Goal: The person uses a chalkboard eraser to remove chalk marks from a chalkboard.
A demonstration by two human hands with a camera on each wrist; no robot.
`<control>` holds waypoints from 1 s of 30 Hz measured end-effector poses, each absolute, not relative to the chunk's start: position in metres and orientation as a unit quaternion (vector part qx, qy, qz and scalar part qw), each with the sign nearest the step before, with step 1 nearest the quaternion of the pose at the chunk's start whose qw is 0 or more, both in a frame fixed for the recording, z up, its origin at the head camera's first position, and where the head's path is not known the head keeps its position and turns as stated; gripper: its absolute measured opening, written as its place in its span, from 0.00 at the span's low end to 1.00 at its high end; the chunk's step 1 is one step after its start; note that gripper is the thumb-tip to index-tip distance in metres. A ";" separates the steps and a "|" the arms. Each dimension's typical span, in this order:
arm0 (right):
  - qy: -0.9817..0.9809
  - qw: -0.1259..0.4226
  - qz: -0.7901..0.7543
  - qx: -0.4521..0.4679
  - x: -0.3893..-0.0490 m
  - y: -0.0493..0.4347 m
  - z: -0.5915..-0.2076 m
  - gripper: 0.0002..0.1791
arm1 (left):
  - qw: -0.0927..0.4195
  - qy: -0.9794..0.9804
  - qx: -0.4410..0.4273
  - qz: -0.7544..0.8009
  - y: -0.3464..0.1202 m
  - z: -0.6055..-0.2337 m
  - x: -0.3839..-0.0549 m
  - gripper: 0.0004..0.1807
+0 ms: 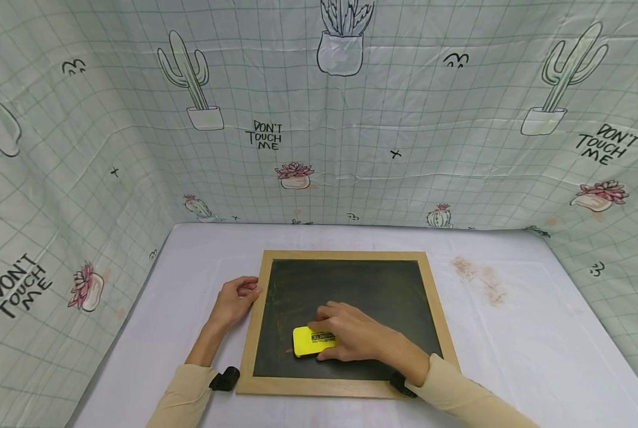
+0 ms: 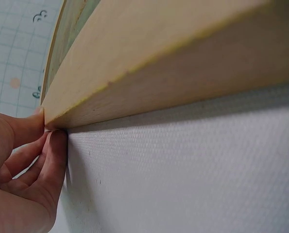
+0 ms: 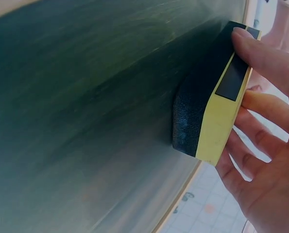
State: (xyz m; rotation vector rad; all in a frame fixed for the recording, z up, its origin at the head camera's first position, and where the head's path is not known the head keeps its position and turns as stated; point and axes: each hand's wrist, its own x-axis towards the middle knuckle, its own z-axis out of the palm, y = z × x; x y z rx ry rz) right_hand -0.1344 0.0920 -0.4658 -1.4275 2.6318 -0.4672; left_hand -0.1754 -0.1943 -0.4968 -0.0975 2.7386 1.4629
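A chalkboard with a light wooden frame lies on the white-covered table. Over its lower middle, my right hand grips a yellow magnetic board eraser by its sides. In the right wrist view the black felt of the eraser faces down against the dark surface, thumb on one side and fingers on the other. My left hand holds the left side of the frame. Its thumb and fingertips pinch the wooden edge in the left wrist view.
Faint yellowish chalk smears show on the board's left part. A brownish stain marks the table cloth right of the board. Behind and at both sides hangs a grid-patterned curtain with cactus drawings. Black wrist devices sit at both cuffs.
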 end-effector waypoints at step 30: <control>0.863 0.062 -0.123 -0.486 -0.132 0.066 -0.462 0.32 | 0.026 0.882 -0.036 0.468 -0.194 -0.493 -0.176 0.17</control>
